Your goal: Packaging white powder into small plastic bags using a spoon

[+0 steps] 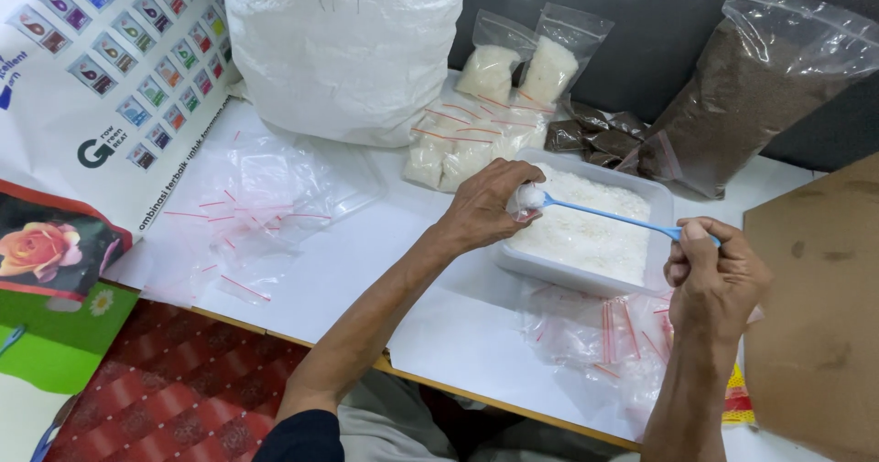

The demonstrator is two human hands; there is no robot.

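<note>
My left hand [487, 207] pinches a small clear zip bag [525, 198] with white granules in it, held over the near left corner of a white rectangular tub [661, 207] filled with white granules. My right hand [715, 274] grips the end of a long blue spoon [612, 216], whose bowl reaches into the mouth of the small bag. Both hands hover above the white table [366, 260].
Empty clear zip bags with red strips lie at left [256, 206] and under my right hand [604, 334]. Filled small bags [467, 141], a large white sack [343, 41], a large bag of brown material [746, 96], small brown packets [595, 137] and brown cardboard [815, 306] surround the tub.
</note>
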